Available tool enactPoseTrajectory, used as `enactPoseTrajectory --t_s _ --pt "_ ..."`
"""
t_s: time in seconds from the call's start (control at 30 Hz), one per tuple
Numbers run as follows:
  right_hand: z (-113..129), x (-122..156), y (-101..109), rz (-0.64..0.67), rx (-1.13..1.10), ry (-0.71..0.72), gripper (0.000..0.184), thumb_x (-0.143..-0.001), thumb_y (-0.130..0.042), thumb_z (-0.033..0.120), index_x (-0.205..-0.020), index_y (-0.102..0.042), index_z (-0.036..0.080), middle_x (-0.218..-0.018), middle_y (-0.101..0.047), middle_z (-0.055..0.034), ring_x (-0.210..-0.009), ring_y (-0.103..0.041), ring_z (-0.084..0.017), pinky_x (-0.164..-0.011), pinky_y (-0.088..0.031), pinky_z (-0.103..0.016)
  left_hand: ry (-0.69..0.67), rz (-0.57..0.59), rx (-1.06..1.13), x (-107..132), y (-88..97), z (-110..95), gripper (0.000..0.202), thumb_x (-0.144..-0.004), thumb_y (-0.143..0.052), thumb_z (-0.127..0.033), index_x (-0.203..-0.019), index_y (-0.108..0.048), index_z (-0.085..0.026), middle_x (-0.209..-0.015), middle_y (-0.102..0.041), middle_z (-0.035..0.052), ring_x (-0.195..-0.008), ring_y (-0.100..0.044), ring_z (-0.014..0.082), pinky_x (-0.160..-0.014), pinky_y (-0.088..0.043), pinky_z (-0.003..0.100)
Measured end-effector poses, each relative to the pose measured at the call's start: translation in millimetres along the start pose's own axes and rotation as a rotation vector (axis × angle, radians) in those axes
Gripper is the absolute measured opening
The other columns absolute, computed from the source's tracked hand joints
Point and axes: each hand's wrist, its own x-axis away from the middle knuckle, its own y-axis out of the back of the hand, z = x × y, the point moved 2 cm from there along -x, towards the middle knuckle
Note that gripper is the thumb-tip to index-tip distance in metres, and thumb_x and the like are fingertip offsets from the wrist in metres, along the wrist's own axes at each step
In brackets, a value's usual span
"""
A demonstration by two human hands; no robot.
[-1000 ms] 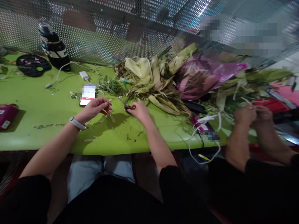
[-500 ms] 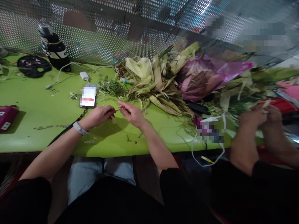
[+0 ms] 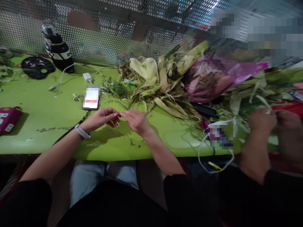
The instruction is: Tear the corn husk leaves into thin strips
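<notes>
Above the green table (image 3: 59, 116), my left hand (image 3: 105, 118) has its thumb and forefinger pinched together, with the other fingers curled. Whatever small thing lies at those fingertips is too small to make out. My right hand (image 3: 136, 121) meets it fingertip to fingertip, its fingers closed. A thin, dark, pointed tool (image 3: 123, 106) sticks out beyond the right hand's knuckles; its other end is hidden. Just behind the hands lie a bunch of thin green stems (image 3: 115, 87) and a heap of corn husks (image 3: 163, 82). A lit phone (image 3: 91, 98) is close to my left hand.
A dark bottle (image 3: 58, 50) and a black openwork disc (image 3: 38, 67) stand by the perforated metal screen (image 3: 99, 31). Far left is a purple box (image 3: 9, 119). Right of the husks are a pink plastic bag (image 3: 210, 78), a white cable (image 3: 200, 151) and another person's hands (image 3: 262, 121).
My fingertips have come together, and the right hand has turned over more. A pale scrap that hung below my left fingers no longer shows. The view has shifted slightly.
</notes>
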Motion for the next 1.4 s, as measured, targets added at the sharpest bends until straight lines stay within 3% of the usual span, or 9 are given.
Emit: enactPoseTrajectory --t_s 0.2,0.33,0.67,0.83,0.97,1.03,1.13,1.23,1.4 --pt "4 1 0 -0.029 -0.081 0.04 0.03 -0.095 -0.053 0.03 -0.116 -0.072 0.021 -0.107 -0.074 -0.0116 -0.097 -0.068 -0.025 -0.09 -0.054 -0.048 0.029 -0.027 0.081 -3 5.5 7 0.027 -0.081 -0.076 -0.037 -0.093 -0.069 -0.014 -0.085 -0.076 0.0066 -0.071 -0.071 0.0121 -0.067 -0.058 0.024" --pt "0 0 -5 -0.018 -0.175 -0.012 0.028 -0.097 -0.052 0.033 -0.112 -0.074 0.022 -0.106 -0.074 -0.0105 -0.098 -0.068 -0.025 -0.092 -0.055 -0.049 0.029 -0.054 0.06 -3 9.2 6 0.029 -0.078 -0.078 -0.037 -0.094 -0.071 -0.013 -0.085 -0.078 0.0086 -0.075 -0.073 0.0151 -0.074 -0.06 0.03" --pt "-6 3 -22 -0.029 -0.09 -0.09 0.026 -0.098 -0.051 0.029 -0.113 -0.071 0.023 -0.106 -0.072 -0.0106 -0.104 -0.066 -0.025 -0.096 -0.053 -0.052 -0.022 -0.166 0.007 -2 7.1 -1 0.036 -0.074 -0.081 -0.041 -0.093 -0.074 -0.012 -0.091 -0.079 0.0106 -0.083 -0.075 0.0204 -0.088 -0.061 0.041" --pt "-2 1 -27 -0.053 0.003 -0.128 0.033 -0.102 -0.041 0.032 -0.101 -0.071 0.02 -0.097 -0.07 -0.0115 -0.095 -0.064 -0.025 -0.091 -0.051 -0.052 -0.008 -0.169 -0.027 -2 7.3 -4 0.038 -0.076 -0.079 -0.045 -0.094 -0.074 -0.012 -0.093 -0.079 0.0125 -0.083 -0.076 0.0213 -0.086 -0.062 0.04" --pt "-7 -3 -28 -0.119 -0.076 -0.204 0.03 -0.101 -0.042 0.037 -0.096 -0.067 0.021 -0.092 -0.068 -0.01 -0.088 -0.062 -0.024 -0.085 -0.052 -0.048 -0.037 -0.213 -0.067 -1 14.1 -4 0.042 -0.081 -0.074 -0.046 -0.105 -0.071 -0.012 -0.093 -0.078 0.0124 -0.081 -0.075 0.0199 -0.079 -0.062 0.037" --pt "-12 -3 -26 -0.145 -0.158 -0.246 0.025 -0.1 -0.045 0.039 -0.097 -0.065 0.023 -0.091 -0.067 -0.0086 -0.083 -0.062 -0.022 -0.08 -0.053 -0.043 -0.069 -0.309 -0.138 -1 21.4 -2 0.04 -0.084 -0.07 -0.047 -0.106 -0.07 -0.013 -0.09 -0.077 0.012 -0.074 -0.073 0.0175 -0.073 -0.061 0.034" --pt "-18 -3 -21 -0.182 -0.264 -0.329 0.024 -0.098 -0.047 0.042 -0.097 -0.061 0.023 -0.088 -0.066 -0.0068 -0.079 -0.061 -0.02 -0.077 -0.051 -0.04 -0.072 -0.435 -0.376 -1 30.5 -1 0.036 -0.085 -0.067 -0.049 -0.091 -0.07 -0.014 -0.076 -0.074 0.0098 -0.063 -0.068 0.0156 -0.062 -0.056 0.031" --pt "-21 -2 -18 -0.195 -0.322 -0.396 0.026 -0.096 -0.049 0.047 -0.096 -0.059 0.023 -0.085 -0.065 -0.0046 -0.077 -0.061 -0.018 -0.078 -0.051 -0.037 -0.013 -0.345 -0.645 0 28.8 -4 0.038 -0.08 -0.069 -0.053 -0.085 -0.07 -0.016 -0.072 -0.071 0.0086 -0.059 -0.063 0.0168 -0.055 -0.048 0.029" --pt "-18 -3 -19 -0.193 -0.355 -0.408 0.025 -0.094 -0.052 0.048 -0.092 -0.058 0.024 -0.083 -0.065 -0.0036 -0.075 -0.061 -0.017 -0.077 -0.05 -0.037 -0.001 -0.243 -0.929 -1 23.9 -7 0.051 -0.069 -0.076 -0.056 -0.103 -0.072 -0.019 -0.066 -0.061 0.0046 -0.062 -0.058 0.0212 -0.058 -0.039 0.03"
